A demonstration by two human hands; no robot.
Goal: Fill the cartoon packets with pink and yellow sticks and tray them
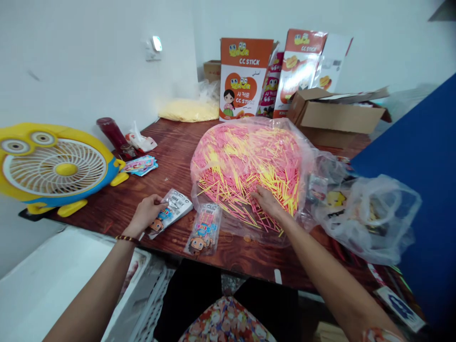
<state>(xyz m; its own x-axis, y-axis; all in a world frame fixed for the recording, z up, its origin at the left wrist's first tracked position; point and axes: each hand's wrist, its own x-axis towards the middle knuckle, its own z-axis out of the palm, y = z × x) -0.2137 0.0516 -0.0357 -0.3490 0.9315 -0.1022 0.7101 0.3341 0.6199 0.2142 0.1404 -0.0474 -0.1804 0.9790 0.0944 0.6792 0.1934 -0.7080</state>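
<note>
A clear plastic bag, spread wide, holds a big heap of thin pink and yellow sticks. My right hand reaches into the near side of this heap, its fingers curled down on the sticks; the fingertips are partly hidden. On the left, my left hand pinches the upper edge of a stack of printed plastic pouches with a cartoon face. Between the hands a separate printed pouch lies flat near the table's front edge, with pink sticks apparently inside.
A yellow fan stands at the left, near a dark red bottle, tissues and colourful packets. Printed cartons and an open cardboard box are behind. White plastic bags lie right, by a blue panel.
</note>
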